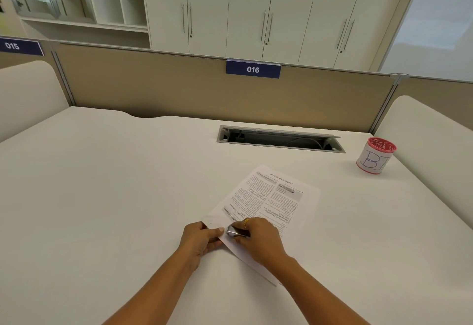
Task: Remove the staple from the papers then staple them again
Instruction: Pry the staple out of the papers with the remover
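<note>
Printed papers (268,196) lie at an angle on the white desk (102,196), text upside down to me. My left hand (199,241) pinches the near left corner of the papers, thumb on top. My right hand (258,239), with a gold ring on one finger, grips a small silver metal tool (234,232), either a stapler or a staple remover, whose tip sits at that same corner beside my left thumb. The staple itself is too small to make out.
A red cup (375,155) wrapped in white paper with blue letters stands at the desk's far right. An open cable slot (280,139) is cut into the desk behind the papers. A beige partition with a "016" label (253,69) closes off the back.
</note>
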`<state>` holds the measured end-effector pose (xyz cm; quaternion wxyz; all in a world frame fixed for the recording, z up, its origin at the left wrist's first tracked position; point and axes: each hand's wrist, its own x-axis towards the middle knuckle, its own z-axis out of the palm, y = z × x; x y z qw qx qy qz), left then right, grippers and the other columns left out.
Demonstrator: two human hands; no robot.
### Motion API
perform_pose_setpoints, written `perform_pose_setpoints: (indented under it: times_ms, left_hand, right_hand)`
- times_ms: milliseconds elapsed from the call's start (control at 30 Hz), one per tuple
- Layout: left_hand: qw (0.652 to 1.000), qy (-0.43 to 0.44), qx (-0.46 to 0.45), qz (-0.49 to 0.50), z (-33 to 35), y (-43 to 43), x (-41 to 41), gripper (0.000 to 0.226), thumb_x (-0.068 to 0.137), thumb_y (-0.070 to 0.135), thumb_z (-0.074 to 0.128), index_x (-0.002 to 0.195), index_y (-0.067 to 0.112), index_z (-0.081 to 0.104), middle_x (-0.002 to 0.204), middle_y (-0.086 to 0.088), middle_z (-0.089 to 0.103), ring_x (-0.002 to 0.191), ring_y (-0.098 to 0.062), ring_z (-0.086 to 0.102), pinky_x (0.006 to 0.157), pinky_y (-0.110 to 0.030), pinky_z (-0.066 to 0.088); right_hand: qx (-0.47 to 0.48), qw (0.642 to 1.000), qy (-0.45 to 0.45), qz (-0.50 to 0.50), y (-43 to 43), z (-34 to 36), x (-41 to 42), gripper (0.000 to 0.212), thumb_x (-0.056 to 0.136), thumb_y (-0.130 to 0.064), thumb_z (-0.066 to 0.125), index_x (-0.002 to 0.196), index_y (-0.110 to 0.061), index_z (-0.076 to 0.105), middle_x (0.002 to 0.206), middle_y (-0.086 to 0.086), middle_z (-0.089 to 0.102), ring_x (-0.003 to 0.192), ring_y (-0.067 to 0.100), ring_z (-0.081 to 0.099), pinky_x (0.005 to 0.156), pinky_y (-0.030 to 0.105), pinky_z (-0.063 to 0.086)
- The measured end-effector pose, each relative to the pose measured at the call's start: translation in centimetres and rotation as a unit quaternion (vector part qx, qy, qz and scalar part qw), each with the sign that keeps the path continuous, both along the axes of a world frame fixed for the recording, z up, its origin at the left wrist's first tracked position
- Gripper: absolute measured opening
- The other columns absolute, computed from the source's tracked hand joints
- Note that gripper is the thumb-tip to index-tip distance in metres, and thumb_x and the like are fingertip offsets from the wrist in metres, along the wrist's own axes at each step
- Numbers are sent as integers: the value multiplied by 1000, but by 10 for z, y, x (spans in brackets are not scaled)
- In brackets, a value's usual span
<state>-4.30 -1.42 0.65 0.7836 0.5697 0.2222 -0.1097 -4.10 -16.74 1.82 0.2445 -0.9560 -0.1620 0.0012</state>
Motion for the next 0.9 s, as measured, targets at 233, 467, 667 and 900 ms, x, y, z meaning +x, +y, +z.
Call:
perform_pose_setpoints:
  times_ms: [233, 467, 667, 900]
  left_hand:
    - [1000, 1, 12, -15, 0, -1, 1, 30, 77, -15, 61, 107, -11, 60, 85, -14, 68, 72, -25, 66, 47, -23, 57]
    - [999, -3, 33, -38, 0, 0, 2, 34, 77, -16, 61, 110, -12, 60, 101, -23, 67, 79, -30, 66, 56, -27, 60]
    - [998, -4, 37, -51, 0, 1, 2, 34, 76, -15, 62, 110, -11, 61, 104, -25, 67, 79, -29, 66, 61, -31, 61]
    - [998, -5, 48, -47, -1, 1, 2, 32, 75, -17, 60, 106, -7, 62, 93, -19, 69, 75, -27, 67, 57, -28, 61]
  right_hand:
    - [-15, 1000, -26, 5, 1, -4, 0, 24, 85, -28, 54, 106, -31, 65, 93, -3, 70, 89, 15, 60, 71, 28, 46]
    - [-20, 999, -39, 27, -2, -3, 1, 25, 86, -31, 56, 110, -34, 64, 100, -5, 70, 93, 14, 56, 71, 25, 38]
    - [-12, 999, -36, 39, -4, 1, 2, 26, 86, -35, 57, 112, -36, 64, 96, -3, 69, 93, 17, 55, 69, 25, 34]
    - [-13, 997, -48, 59, 1, 3, 0, 25, 88, -39, 54, 109, -33, 65, 99, -4, 71, 93, 17, 53, 70, 27, 35]
